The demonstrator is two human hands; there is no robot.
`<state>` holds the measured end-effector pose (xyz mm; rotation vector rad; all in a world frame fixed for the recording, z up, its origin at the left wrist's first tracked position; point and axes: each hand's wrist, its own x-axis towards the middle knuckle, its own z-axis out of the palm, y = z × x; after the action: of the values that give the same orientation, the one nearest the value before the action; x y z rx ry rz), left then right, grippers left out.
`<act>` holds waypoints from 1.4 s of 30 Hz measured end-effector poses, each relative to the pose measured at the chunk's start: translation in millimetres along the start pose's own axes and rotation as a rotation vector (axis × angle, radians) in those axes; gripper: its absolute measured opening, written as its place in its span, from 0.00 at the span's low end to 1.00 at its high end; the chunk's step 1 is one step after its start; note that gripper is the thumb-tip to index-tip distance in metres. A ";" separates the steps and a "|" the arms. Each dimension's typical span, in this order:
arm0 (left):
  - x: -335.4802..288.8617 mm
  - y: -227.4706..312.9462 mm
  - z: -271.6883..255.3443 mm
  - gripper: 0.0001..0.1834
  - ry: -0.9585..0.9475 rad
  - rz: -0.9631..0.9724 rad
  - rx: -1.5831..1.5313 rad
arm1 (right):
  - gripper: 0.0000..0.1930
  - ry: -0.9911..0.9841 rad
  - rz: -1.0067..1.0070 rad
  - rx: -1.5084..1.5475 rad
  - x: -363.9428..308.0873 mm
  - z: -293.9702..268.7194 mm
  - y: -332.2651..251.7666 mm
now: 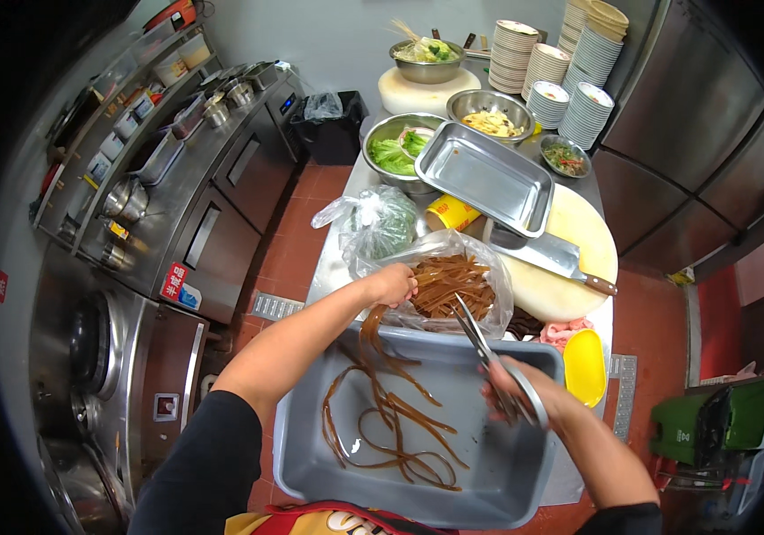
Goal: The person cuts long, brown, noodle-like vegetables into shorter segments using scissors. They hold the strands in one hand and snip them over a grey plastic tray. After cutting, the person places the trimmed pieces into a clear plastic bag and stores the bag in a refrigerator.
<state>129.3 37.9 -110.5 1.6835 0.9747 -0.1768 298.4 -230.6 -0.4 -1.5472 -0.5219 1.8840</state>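
My left hand [389,285] is closed on a bunch of long brown strips [371,332], flat and glossy like wide noodles. They hang from it into a deep grey tub [288,446], where their lower ends lie in loops on the bottom. More cut brown strips [453,283] fill a clear plastic bag [500,294] just beyond the tub. My right hand [514,390] grips metal scissors [480,343] above the tub's right side. Their blades are slightly apart, point toward the bag and stay clear of the hanging strips.
Behind the bag, a cleaver [547,256] lies on a round cutting board [591,232], beside a metal tray [489,174]. A tied bag of greens [382,223] stands left. A yellow scoop [585,367] lies at the tub's right. Stacked bowls [587,116] stand at the far right.
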 end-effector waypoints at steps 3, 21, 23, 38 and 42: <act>-3.3 2.7 1.7 0.13 0.036 0.033 0.075 | 0.38 -0.054 0.106 -0.009 53.7 -3.0 -29.2; 2.5 -10.2 1.0 0.11 -0.151 -0.076 -0.218 | 0.27 -0.047 0.022 -0.067 143.3 1.8 -37.8; 1.3 -11.9 2.3 0.12 -0.166 -0.076 -0.246 | 0.24 -0.001 0.019 -0.103 133.3 4.0 -33.3; -66.3 9.7 -8.7 0.14 0.331 0.313 0.292 | 0.22 1.131 -0.263 0.027 -81.5 -36.7 190.9; -1.1 20.5 27.3 0.14 0.403 0.314 0.568 | 0.25 0.931 -0.281 -0.108 -80.9 -0.9 129.2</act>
<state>152.1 13.2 -104.7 2.4372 0.9896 0.1142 278.9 -379.3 -27.8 -2.0634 -0.3716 0.7855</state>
